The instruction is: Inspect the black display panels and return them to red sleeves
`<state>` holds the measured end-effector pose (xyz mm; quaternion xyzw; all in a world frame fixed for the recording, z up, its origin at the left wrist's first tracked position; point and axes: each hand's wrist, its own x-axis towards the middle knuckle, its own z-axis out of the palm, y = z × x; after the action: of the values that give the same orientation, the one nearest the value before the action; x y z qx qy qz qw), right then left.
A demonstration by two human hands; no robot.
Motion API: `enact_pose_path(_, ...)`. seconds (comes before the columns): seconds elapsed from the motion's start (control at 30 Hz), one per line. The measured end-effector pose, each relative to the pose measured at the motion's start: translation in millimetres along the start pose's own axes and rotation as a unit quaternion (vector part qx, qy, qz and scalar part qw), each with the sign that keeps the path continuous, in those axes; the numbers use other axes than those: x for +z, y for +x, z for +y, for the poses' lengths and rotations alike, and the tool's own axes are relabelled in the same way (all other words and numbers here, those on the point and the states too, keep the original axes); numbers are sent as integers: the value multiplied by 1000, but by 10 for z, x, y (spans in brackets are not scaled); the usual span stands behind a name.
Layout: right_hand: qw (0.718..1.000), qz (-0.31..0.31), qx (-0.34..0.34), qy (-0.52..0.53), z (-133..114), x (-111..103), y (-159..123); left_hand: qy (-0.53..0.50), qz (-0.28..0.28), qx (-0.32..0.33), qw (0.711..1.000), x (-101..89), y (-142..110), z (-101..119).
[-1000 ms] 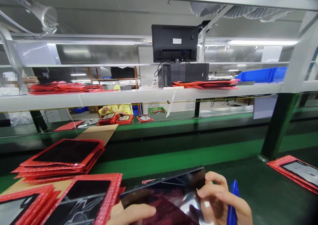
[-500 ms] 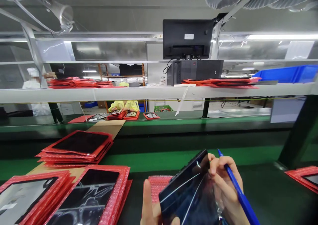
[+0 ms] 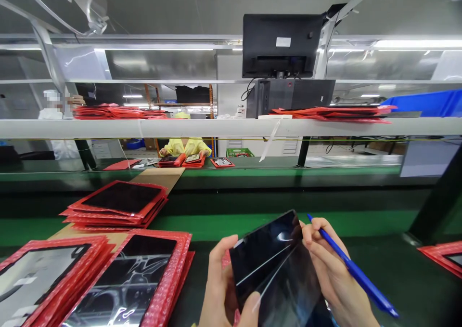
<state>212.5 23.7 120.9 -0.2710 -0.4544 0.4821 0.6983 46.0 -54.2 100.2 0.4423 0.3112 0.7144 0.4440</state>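
Observation:
A dark, glossy screen panel [image 3: 274, 269] is held up tilted in front of me, with bright light streaks reflected on its face. My left hand [image 3: 227, 288] grips its left side, the thumb lying on the glass and the fingers behind. At the upper right edge, my right hand [image 3: 328, 264] pinches the panel between its fingertips. A blue pen [image 3: 357, 274] also rests in that hand, its thin end pointing up past the index finger. Red bubble wrap [image 3: 226, 259] shows partly behind the left hand; the panel and hand hide most of it.
Screens on red bubble-wrap sleeves lie in stacks at left: a front stack [image 3: 144, 274], a far-left stack [image 3: 39, 274] and a rear stack [image 3: 119, 202]. Another red sleeve [image 3: 445, 257] lies far right. A shelf [image 3: 202, 128] crosses ahead, bearing a monitor [image 3: 281, 45]. A co-worker in yellow [image 3: 184, 146] sits beyond.
The panel has turned its face more toward me. My left index finger, raised before, now bends over the panel's left edge, and the thumb has come onto the glass. The pen has tilted flatter.

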Motion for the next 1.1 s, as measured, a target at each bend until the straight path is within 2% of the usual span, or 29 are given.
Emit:
enact_pose_path(0.17, 995, 49, 79, 47, 41, -6, 22, -119, -34, -65, 990, -45, 153, 184)
enact_pose_path(0.3, 988, 71, 111, 85, 35, -18, 19, -157, 2, -146, 977, -83, 243, 226)
enact_pose_path(0.4, 972, 144, 158, 95, 29, -29, 34, -117, 24, -129, 984, -99, 307, 179)
enact_pose_path(0.47, 963, 164, 187, 98, 43, -52, 62, -90, 40, -106, 990, -114, 345, 140)
enact_pose_path(0.53, 966, 149, 184, 104, 72, -92, 97, -82, 45, -98, 991, -133, 374, 113)
enact_pose_path(0.7, 979, 60, 146, 130, 136, -181, 151, -74, 19, -103, 992, -167, 412, 104)
enact_pose_path(0.8, 965, 71, 182, 176, 135, -166, 162, -83, 24, -107, 991, -160, 421, 124)
enact_pose_path(0.9, 954, 78, 206, 205, 132, -138, 186, -114, 11, -142, 983, -151, 428, 138)
enact_pose_path(1.1, 956, 93, 201, 194, 172, -146, 255, -166, 2, -142, 976, -161, 454, 102)
